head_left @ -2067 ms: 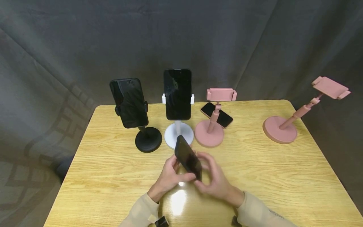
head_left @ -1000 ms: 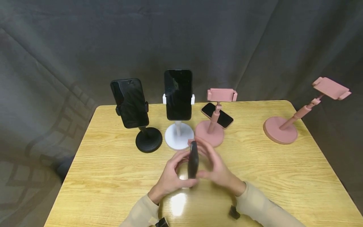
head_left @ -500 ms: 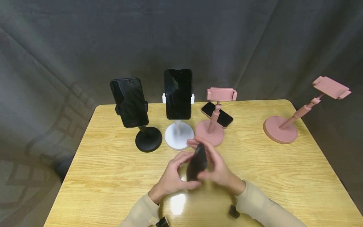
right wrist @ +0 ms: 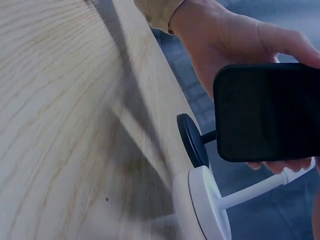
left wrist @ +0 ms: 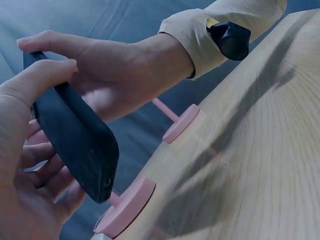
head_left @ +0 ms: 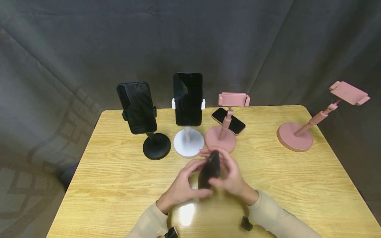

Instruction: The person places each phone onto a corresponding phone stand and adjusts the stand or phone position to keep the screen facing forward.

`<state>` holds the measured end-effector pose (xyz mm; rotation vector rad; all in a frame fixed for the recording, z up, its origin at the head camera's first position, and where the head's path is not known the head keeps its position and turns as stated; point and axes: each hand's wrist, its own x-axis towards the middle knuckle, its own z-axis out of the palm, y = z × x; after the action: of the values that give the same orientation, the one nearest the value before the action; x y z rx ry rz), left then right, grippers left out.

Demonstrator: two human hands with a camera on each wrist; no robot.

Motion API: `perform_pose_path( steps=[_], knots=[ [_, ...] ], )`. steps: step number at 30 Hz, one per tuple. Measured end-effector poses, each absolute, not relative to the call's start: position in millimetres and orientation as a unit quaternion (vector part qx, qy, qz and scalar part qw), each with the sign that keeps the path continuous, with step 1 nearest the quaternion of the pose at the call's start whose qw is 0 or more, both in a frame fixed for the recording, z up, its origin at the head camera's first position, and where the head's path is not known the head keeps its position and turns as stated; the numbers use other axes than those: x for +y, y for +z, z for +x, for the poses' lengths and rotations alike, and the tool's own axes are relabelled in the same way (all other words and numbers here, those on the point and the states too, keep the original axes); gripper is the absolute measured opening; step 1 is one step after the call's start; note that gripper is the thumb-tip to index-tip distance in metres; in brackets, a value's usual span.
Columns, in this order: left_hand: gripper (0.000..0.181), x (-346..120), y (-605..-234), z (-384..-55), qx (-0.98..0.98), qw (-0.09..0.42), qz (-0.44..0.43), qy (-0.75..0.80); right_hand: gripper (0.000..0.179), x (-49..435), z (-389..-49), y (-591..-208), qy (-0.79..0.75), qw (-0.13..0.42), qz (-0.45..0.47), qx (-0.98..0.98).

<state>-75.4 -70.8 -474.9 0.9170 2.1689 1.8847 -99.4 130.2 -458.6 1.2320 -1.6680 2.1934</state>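
Observation:
In the head view a black smartphone is tilted on edge between both hands, above the table. My left hand grips it from the left; in the right wrist view its thumb lies along one long edge and its fingertips show past the opposite edge of the phone. From the right, my right hand holds the phone, thumb on the near side, its fingers partly hidden. The left wrist view shows the phone with one thumb of each hand at its upper edge.
Behind the hands stand a black stand and a white stand, each clamping a phone. A pink stand holds no phone; another phone lies behind it. A second pink stand leans at the right. Dark curtain surrounds the wooden table.
The phone has turned from leaning with its top to the left to leaning right. Both hands have shifted slightly right with it, and the right fingers now reach farther forward. The stands have not moved.

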Motion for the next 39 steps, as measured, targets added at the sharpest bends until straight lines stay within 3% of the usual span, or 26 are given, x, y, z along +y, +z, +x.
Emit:
perform_pose_path(
  steps=[7, 20, 39],
  knots=[
    [0.087, -73.2, -476.3, -74.8, 0.723, 0.088, 0.302, 0.615, 0.08, 130.7, -98.7, -456.9, 0.734, 0.069, 0.405, -0.541],
    [0.082, -75.0, -479.1, -73.8, 0.744, 0.046, 0.328, 0.58, 0.09, 130.8, -92.3, -465.6, 0.738, 0.014, 0.404, -0.541],
    [0.082, -63.7, -475.8, -79.3, 0.745, 0.071, 0.322, 0.58, 0.073, 140.8, -99.9, -460.3, 0.708, 0.08, 0.396, -0.579]
  ],
)
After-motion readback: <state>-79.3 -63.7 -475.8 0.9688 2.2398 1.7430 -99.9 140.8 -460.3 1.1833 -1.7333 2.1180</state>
